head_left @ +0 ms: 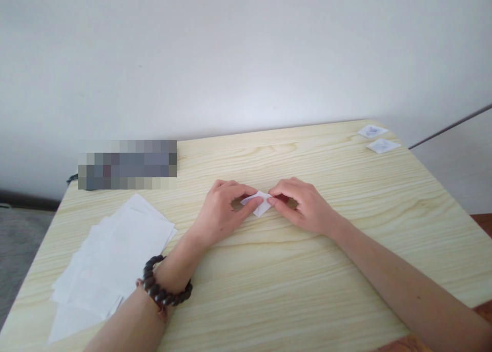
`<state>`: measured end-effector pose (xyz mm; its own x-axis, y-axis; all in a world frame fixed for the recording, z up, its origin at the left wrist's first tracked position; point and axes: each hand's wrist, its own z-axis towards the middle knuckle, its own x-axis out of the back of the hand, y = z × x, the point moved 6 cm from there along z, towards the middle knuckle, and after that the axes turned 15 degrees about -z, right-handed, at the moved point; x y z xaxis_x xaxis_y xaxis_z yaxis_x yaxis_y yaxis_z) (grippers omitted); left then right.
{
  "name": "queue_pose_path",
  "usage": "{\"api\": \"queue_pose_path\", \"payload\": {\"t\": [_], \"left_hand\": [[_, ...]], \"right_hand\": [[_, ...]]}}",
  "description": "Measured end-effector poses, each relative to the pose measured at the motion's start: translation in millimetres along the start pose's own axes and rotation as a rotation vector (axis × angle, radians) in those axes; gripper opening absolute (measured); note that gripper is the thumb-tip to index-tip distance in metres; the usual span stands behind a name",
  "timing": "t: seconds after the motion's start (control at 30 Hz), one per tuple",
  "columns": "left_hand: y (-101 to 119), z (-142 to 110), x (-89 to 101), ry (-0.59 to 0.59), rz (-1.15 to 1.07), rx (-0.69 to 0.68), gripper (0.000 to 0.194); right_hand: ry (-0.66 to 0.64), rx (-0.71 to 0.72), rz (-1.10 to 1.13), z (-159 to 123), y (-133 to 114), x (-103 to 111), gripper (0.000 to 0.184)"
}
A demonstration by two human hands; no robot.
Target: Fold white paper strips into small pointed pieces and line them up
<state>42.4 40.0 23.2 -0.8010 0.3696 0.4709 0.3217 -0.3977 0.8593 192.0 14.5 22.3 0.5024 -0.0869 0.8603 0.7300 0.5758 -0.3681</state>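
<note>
A pale wood-grain table meets a white wall beyond the fingers. Left hand and right hand pinch a small folded paper between their fingertips. Marks on two paper diamonds, far to the fingers' right, are unreadable. Left of the fingers, the left forearm partly hides paper sheets; a pixelated object lies beyond.

Head-worn view, forward-down over table
</note>
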Motion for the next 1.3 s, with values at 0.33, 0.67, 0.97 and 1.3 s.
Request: {"api": "queue_pose_path", "payload": {"t": [0.33, 0.67, 0.97, 1.3], "left_hand": [[-4.6, 0.3, 1.6, -0.010, -0.209, 0.077, 0.018], [-9.8, -2.0, 1.7, -0.015, -0.396, 0.151, 0.017], [-14.8, -4.4, -0.1, -0.019, -0.462, 0.213, 0.019], [-6.4, -1.1, 0.0, -0.016, -0.384, 0.179, 0.015]], "right_hand": [[-0.044, -0.065, 0.085, 0.6, 1.5, -1.5, 0.014], [-0.023, -0.197, 0.223, 1.5, 9.2, 0.6, 0.014], [-0.011, -0.200, 0.217, 1.1, 10.2, 1.4, 0.016], [-0.027, -0.134, 0.207, 1.4, 8.8, 0.7, 0.019]]}}
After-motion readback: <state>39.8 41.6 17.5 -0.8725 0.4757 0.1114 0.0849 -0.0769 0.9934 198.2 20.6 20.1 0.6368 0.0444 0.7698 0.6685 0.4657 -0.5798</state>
